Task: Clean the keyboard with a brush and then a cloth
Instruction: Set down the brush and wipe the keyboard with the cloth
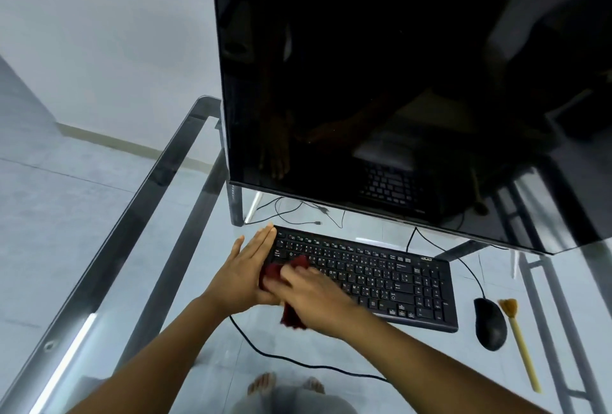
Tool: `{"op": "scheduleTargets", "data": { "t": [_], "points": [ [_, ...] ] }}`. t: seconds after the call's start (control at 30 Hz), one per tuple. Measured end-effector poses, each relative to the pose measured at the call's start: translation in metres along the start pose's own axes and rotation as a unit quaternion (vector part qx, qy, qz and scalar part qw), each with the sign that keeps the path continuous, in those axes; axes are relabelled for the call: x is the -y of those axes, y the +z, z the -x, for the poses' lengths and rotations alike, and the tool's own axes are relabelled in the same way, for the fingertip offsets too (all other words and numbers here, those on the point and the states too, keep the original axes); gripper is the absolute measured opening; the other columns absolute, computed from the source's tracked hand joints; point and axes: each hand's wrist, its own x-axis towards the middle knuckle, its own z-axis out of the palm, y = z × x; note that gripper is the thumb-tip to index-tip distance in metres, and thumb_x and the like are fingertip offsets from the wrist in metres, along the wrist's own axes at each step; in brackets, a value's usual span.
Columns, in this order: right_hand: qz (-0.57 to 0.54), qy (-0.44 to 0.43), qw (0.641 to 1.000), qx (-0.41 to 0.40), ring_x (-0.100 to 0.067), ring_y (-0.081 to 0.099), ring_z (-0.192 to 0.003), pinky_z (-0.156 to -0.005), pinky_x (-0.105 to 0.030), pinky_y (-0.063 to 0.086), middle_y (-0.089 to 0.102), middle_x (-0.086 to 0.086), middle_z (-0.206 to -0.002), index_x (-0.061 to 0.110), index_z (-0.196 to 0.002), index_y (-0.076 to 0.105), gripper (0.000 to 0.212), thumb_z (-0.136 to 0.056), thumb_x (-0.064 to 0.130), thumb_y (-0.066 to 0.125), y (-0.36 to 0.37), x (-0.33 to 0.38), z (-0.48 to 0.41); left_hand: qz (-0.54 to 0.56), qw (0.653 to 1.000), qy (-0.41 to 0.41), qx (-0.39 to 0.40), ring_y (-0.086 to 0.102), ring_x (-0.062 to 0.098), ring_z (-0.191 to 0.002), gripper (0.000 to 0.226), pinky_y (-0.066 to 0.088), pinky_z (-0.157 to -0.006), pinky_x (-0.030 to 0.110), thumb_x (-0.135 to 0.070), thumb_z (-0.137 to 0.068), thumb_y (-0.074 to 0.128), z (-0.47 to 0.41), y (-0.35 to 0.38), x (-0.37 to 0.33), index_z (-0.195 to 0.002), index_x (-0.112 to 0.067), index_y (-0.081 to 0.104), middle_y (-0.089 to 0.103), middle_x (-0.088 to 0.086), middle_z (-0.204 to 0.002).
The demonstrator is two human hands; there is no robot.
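Glass tabletop (139,281) on a metal frame, running out of view at the bottom and right. Floor tiles and bare toes showing through it.

Toward the far edge, a large dark monitor (397,82), cut off at the top and right. Screen off, only dim reflections in it. Stand mostly hidden behind the panel.

In front of the monitor, across the middle of the tabletop, a black keyboard (381,277), left part covered by both hands. Key legends too small to read.

Left hand (245,271) flat, fingers straight and together, laid against the left end of the keyboard.

Right hand (314,294) palm down on the keys over a dark red cloth (281,269), smeared by motion blur. Impossible to tell whether gripping the cloth or only pressing on it.

Cloth bunched, poking out beyond the fingertips and again beneath the wrist at the keyboard's near edge, middle hidden under the hand.

Near the keyboard's right end, a black mouse (490,324). Just beside its right side, a brush (523,350) with a pale yellow handle and tan bristles, lying loose, bristles toward the far edge.

Thin black cable (298,364) curling from under the forearms toward the near edge. More cables below the monitor, ends hard to make out.
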Motion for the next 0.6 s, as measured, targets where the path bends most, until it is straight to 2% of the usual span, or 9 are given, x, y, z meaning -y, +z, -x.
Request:
{"op": "scheduleTargets", "data": {
  "t": [0.03,0.07,0.17,0.2,0.33,0.4,0.47,0.5,0.6],
  "points": [
    [0.026,-0.037,0.999,0.017,-0.023,0.049,-0.100,-0.083,-0.036,0.043,0.048,-0.003,-0.114,0.032,-0.138,0.039,0.040,-0.099,0.029,0.047,-0.006,-0.004,0.000,-0.001,1.000,0.002,-0.002,-0.009,0.001,-0.145,0.131,-0.006,-0.120,0.039,-0.080,-0.058,0.062,0.000,0.000,0.000,-0.153,-0.019,-0.004,-0.010,-0.013,-0.158],
    [0.033,-0.013,0.999,-0.001,-0.022,0.049,-0.101,-0.084,-0.035,0.042,0.049,-0.002,-0.114,0.035,-0.138,0.039,0.039,-0.100,0.032,0.045,-0.011,-0.016,-0.004,-0.002,1.000,0.003,-0.005,-0.009,0.001,-0.145,0.131,-0.008,-0.119,0.037,-0.082,-0.058,0.062,0.000,0.000,0.000,-0.153,-0.020,-0.005,-0.010,-0.013,-0.159],
    [0.042,0.165,0.979,-0.111,-0.028,0.054,-0.107,-0.088,-0.037,0.046,0.053,-0.005,-0.119,0.025,-0.142,0.043,0.046,-0.096,0.019,0.050,-0.021,-0.048,-0.021,0.000,1.000,0.003,-0.005,-0.008,0.001,-0.145,0.132,-0.010,-0.119,0.035,-0.086,-0.058,0.059,0.001,0.001,0.000,-0.153,-0.021,-0.005,-0.009,-0.012,-0.159],
    [0.058,0.167,0.979,-0.103,-0.031,0.055,-0.107,-0.088,-0.038,0.046,0.053,-0.008,-0.120,0.021,-0.143,0.042,0.052,-0.093,0.016,0.054,-0.018,-0.047,-0.023,-0.002,1.000,0.003,-0.006,-0.008,0.001,-0.145,0.132,-0.010,-0.119,0.036,-0.087,-0.058,0.058,0.001,0.001,0.000,-0.153,-0.021,-0.005,-0.009,-0.012,-0.159],
    [0.052,-0.035,0.997,0.040,-0.026,0.051,-0.100,-0.085,-0.037,0.045,0.049,-0.005,-0.114,0.027,-0.139,0.041,0.061,-0.084,0.030,0.068,0.001,-0.013,-0.008,0.003,1.000,0.005,-0.011,-0.005,0.002,-0.146,0.131,-0.003,-0.120,0.041,-0.089,-0.057,0.051,0.001,0.002,0.002,-0.153,-0.019,-0.003,-0.007,-0.011,-0.160],
    [0.069,-0.021,0.997,0.002,-0.025,0.051,-0.097,-0.082,-0.037,0.045,0.051,-0.005,-0.110,0.032,-0.137,0.047,0.058,-0.083,0.027,0.068,-0.005,-0.028,-0.017,0.007,1.000,0.005,-0.015,-0.005,0.001,-0.146,0.133,-0.006,-0.120,0.037,-0.088,-0.057,0.056,0.000,0.002,0.002,-0.153,-0.020,-0.005,-0.007,-0.012,-0.160],
    [0.047,0.073,0.994,-0.071,-0.028,0.054,-0.096,-0.078,-0.036,0.046,0.051,-0.005,-0.106,0.033,-0.134,0.052,0.054,-0.085,0.015,0.063,-0.008,-0.033,-0.026,0.011,1.000,0.002,-0.015,-0.006,0.001,-0.146,0.134,-0.009,-0.119,0.034,-0.086,-0.057,0.060,0.001,0.002,0.001,-0.153,-0.021,-0.009,-0.007,-0.013,-0.160],
    [0.034,0.088,0.992,-0.079,-0.029,0.054,-0.097,-0.078,-0.036,0.045,0.051,-0.005,-0.106,0.032,-0.133,0.053,0.053,-0.084,0.015,0.062,-0.007,-0.029,-0.028,0.012,1.000,0.000,-0.016,-0.005,0.000,-0.146,0.135,-0.008,-0.119,0.033,-0.084,-0.058,0.062,0.001,0.002,0.001,-0.152,-0.022,-0.010,-0.006,-0.014,-0.160],
    [0.024,-0.032,0.999,0.007,-0.027,0.050,-0.095,-0.081,-0.038,0.044,0.049,-0.003,-0.105,0.031,-0.125,0.054,0.045,-0.083,0.021,0.066,0.004,-0.003,-0.018,0.021,1.000,-0.004,-0.021,0.002,0.001,-0.146,0.134,-0.006,-0.119,0.033,-0.077,-0.059,0.067,0.001,0.003,0.001,-0.153,-0.020,-0.009,0.002,-0.014,-0.157]
  ]
}}
